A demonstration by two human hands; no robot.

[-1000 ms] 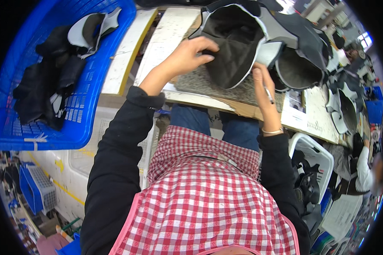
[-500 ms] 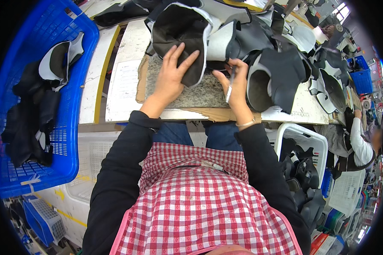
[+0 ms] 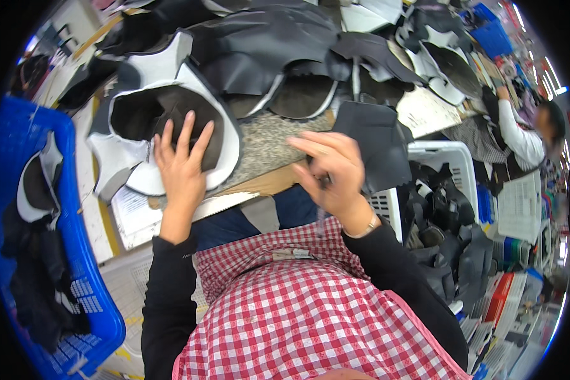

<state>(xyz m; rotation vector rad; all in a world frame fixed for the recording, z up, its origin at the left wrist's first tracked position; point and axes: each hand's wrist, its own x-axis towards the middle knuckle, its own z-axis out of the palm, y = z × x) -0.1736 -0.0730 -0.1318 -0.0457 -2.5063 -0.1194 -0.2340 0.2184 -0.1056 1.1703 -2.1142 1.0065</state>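
A black shoe-upper piece with white backing and a dark brown inner lining (image 3: 147,111) lies at the left of the table, its lining facing up. My left hand (image 3: 185,166) rests on that lining with its fingers spread, holding nothing. My right hand (image 3: 333,170) is over the table's front edge, right of the piece and apart from it. It is smeared by motion, its fingers curled round a slim pen-like tool (image 3: 321,223) whose blurred end shows below the palm. Beneath the work is a speckled stone slab (image 3: 263,142) edged with brown cardboard (image 3: 259,182).
More black upper pieces (image 3: 266,47) are heaped along the back, and one (image 3: 370,142) hangs over the front edge at right. A blue basket (image 3: 101,304) with pieces stands left, a filled white basket (image 3: 446,152) right. Another person (image 3: 519,136) sits farther right.
The view has swung right and tilted. The upper piece now lies flatter on the table at left under my left hand. My right hand has drawn back from the pieces toward me.
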